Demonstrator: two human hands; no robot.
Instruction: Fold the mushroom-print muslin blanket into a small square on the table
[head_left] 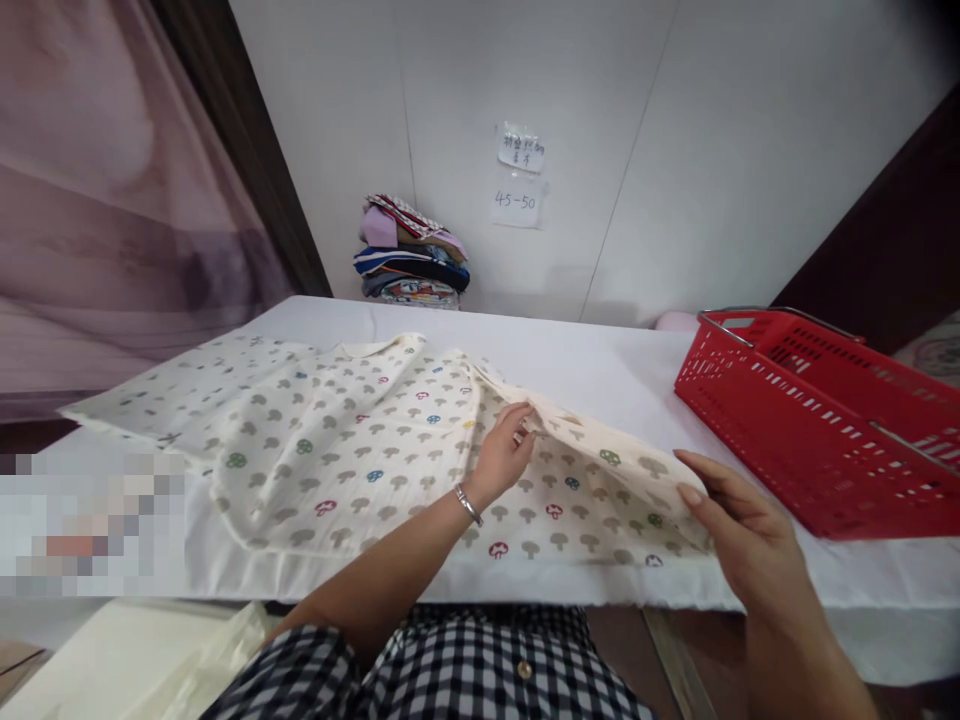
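Two layers show at the R end of the cream mushroom-print cotton garment, spread on the white cloth-covered table, long axis approx. L–R. L hand pinches the upper layer, fingertips together; R hand has the R end betw. thumb & fingers, that layer lifted w/ a gap underneath. Most of the garment lies L of both hands, so L hand's nearer the bulk. Front hem runs close to table's near edge; far L end gets approx. to its L edge. Bare cloth behind, & betw. garment and red perforated plastic basket on the R.
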